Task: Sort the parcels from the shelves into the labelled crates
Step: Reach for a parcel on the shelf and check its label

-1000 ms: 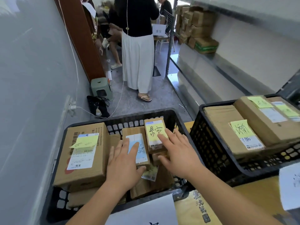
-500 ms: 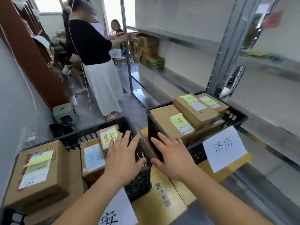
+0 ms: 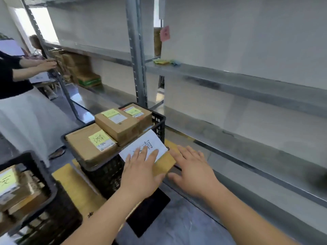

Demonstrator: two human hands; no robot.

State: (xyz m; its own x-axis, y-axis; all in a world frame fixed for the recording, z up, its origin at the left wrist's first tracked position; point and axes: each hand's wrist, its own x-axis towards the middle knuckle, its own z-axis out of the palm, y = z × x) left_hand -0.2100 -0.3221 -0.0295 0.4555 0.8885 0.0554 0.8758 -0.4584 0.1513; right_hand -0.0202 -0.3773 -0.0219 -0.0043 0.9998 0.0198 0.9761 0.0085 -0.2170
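Both hands [image 3: 141, 174] [image 3: 192, 174] empty, fingers straight

a person in a black top and long white skirt [image 3: 21, 110] stands at the far left, arms reaching toward the upright post of the rack. a sandalled foot [image 3: 56, 153] shows under the skirt hem. flat yellow cardboard sheets [image 3: 74, 188] lie on the grey floor [image 3: 177, 227], and a dark flat panel [image 3: 148, 211] lies on the floor just beside them. a pink note [image 3: 165, 33] hangs high near the metal post. small yellow and green scraps [image 3: 163, 61] lie further down.
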